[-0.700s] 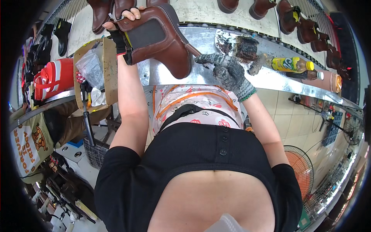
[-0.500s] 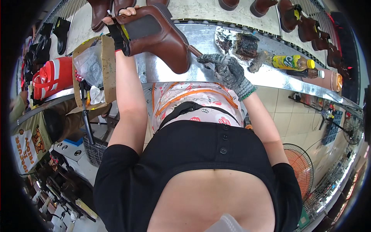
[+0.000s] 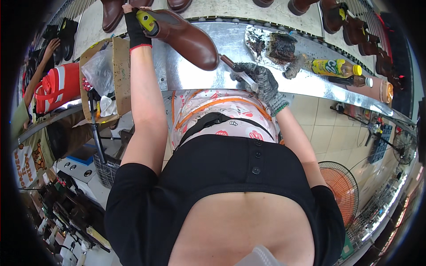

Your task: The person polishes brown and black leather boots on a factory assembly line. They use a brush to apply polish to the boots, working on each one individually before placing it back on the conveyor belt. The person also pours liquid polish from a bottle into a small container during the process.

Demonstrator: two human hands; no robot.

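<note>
A brown leather boot (image 3: 188, 41) is tilted over the metal bench, its toe toward the right. My left hand (image 3: 135, 30), in a black fingerless glove, is closed on the boot's ankle end beside a yellow pull tab (image 3: 146, 23). In a grey knitted glove, my right hand (image 3: 262, 82) grips a slim tool (image 3: 227, 61) with a brown end and a pale, see-through handle. The tool's brown tip is at the edge of the boot's toe; whether it touches cannot be made out. The glove hides part of the tool's middle.
Beyond the bench edge, several brown boots (image 3: 335, 17) stand on a pale conveyor. A stained dark block (image 3: 282, 48) lies on a smeared sheet near bottles (image 3: 330, 67). Left are a cardboard box (image 3: 122, 80) and a red jug (image 3: 62, 84); another person's arm (image 3: 39, 71) reaches in at far left.
The boot has turned in my left hand, so its upper now faces me and the elastic side panel is out of sight. Another person's arm has appeared at far left.
</note>
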